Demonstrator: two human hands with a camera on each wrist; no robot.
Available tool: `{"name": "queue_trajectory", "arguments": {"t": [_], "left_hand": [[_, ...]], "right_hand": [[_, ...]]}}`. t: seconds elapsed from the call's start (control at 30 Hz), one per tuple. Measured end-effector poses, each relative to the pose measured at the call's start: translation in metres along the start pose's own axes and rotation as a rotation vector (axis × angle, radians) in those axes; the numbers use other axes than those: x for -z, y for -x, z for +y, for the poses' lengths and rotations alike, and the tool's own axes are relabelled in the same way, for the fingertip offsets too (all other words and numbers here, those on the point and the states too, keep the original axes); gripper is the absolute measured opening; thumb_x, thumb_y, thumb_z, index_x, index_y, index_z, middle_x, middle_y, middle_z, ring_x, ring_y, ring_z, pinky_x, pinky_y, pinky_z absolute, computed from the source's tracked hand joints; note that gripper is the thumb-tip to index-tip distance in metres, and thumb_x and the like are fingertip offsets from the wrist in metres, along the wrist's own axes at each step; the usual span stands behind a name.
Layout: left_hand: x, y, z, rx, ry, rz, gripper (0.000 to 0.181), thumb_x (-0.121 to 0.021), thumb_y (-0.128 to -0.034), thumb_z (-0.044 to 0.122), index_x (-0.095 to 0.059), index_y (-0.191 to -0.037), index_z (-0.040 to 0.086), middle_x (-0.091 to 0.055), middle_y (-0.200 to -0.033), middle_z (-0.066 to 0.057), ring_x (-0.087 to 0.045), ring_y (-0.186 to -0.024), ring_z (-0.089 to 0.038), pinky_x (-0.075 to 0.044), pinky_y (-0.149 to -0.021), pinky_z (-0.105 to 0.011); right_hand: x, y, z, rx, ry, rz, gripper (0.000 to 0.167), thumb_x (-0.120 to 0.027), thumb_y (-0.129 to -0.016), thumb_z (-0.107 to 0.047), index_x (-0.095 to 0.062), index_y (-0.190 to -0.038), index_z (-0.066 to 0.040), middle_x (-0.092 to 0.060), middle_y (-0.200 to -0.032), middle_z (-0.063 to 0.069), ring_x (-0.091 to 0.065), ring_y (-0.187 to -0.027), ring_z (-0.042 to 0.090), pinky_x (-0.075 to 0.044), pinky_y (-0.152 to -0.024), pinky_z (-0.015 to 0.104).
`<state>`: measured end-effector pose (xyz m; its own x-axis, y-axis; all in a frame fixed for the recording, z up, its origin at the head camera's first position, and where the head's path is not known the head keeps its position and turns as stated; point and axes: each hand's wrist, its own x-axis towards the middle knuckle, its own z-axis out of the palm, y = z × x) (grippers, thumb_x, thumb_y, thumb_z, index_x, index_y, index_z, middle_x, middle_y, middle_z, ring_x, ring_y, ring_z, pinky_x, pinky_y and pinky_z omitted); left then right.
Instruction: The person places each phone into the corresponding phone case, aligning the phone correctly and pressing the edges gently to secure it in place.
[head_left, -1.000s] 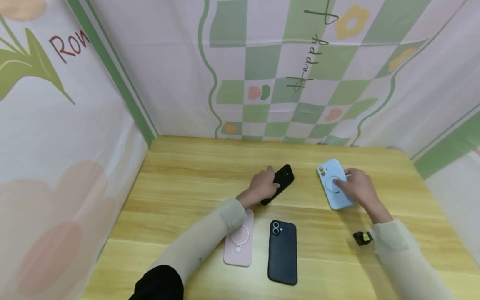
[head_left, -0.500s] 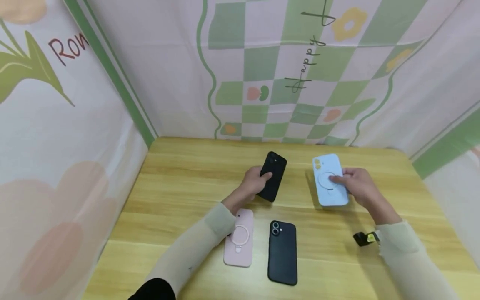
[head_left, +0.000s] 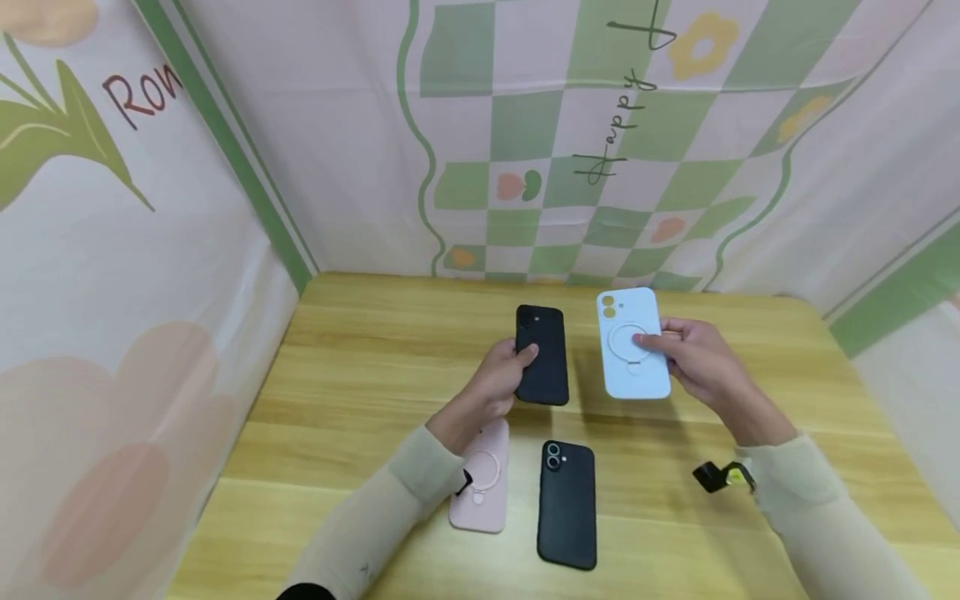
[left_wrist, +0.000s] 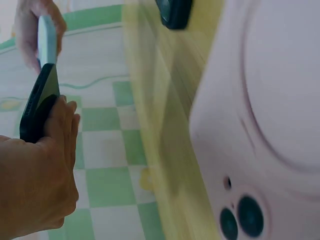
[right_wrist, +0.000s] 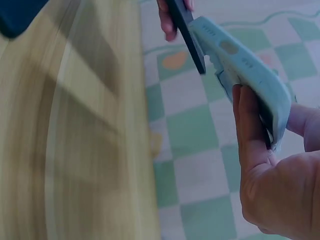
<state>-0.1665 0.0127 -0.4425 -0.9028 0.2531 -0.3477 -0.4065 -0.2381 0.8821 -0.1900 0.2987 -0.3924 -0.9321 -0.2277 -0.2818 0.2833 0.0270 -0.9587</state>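
Note:
My left hand (head_left: 495, 379) grips a black phone (head_left: 549, 362) by its left edge, thumb across the back, raised over the table. To its right, my right hand (head_left: 705, 362) pinches a light blue phone case (head_left: 624, 373) with a ring on its back, thumb on the ring. Table colour shows through the case's camera holes. In the right wrist view, the blue case (right_wrist: 255, 67) shows its edge cutouts, with fingers inside it. The black phone (left_wrist: 41, 102) looks like a thin slab in the left wrist view. A narrow gap separates the two in the head view.
On the wooden table (head_left: 375, 350), a pink phone case (head_left: 491, 512) with a ring lies partly under the left forearm. A second black phone (head_left: 567, 517) with two lenses lies beside it. A small black device (head_left: 708, 477) is at the right wrist. Printed cloth (head_left: 360, 167) surrounds the table.
My left hand has lifted the black phone and turned it from slanted to upright. My right hand has raised the blue case and brought it left, closer to the phone.

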Motion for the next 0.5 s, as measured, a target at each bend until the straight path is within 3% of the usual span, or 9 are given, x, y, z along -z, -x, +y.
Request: {"name": "queue_trajectory", "arguments": {"t": [0.17, 0.33, 0.5], "left_hand": [[-0.002, 0.009, 0.001, -0.007, 0.106, -0.046, 0.045, -0.043, -0.1157, 0.017, -0.041, -0.153, -0.008, -0.058, -0.148, -0.020, -0.055, -0.141, -0.034, -0.050, -0.115, -0.045], [-0.004, 0.016, 0.000, -0.029, 0.120, -0.065, 0.046, -0.042, -0.1158, 0.017, -0.039, -0.154, -0.009, -0.057, -0.148, -0.021, -0.054, -0.141, -0.034, -0.051, -0.115, -0.043], [-0.004, 0.020, -0.003, -0.014, 0.113, -0.049, 0.048, -0.041, -0.1163, 0.020, -0.038, -0.156, -0.006, -0.056, -0.150, -0.018, -0.054, -0.142, -0.031, -0.047, -0.118, -0.041]], "right_hand": [[-0.021, 0.001, -0.009, 0.006, -0.024, -0.038, 0.008, -0.068, -0.102, -0.001, -0.070, -0.105, -0.008, -0.079, -0.094, 0.003, -0.078, -0.087, 0.015, -0.067, -0.075, 0.032], [-0.040, 0.002, -0.013, 0.000, -0.016, -0.066, 0.008, -0.069, -0.103, -0.005, -0.068, -0.110, -0.005, -0.080, -0.095, 0.003, -0.078, -0.087, 0.015, -0.067, -0.074, 0.032], [-0.054, 0.001, -0.013, -0.010, -0.004, -0.085, 0.021, -0.068, -0.105, -0.010, -0.061, -0.120, 0.002, -0.080, -0.096, 0.003, -0.076, -0.085, 0.012, -0.066, -0.073, 0.029]]}}
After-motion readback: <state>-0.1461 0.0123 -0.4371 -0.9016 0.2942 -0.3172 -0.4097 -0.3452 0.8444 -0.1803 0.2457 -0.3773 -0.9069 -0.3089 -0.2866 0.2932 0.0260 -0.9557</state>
